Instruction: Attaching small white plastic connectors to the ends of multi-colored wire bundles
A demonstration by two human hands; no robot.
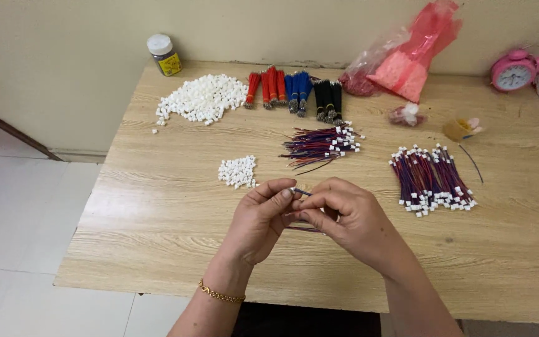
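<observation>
Wire lead (302, 193) sat pinched between your hands above tabletop (157, 249) near edge, raised for close view. Left hand (260, 218) gripped tip end; right hand (344, 218) clenched on trailing strands. Small white connector pile (238, 171) lay just beyond, within reach. Finished bundles (433, 181) right, loose wires (320, 145) farther. Nothing blocked your hands.
</observation>
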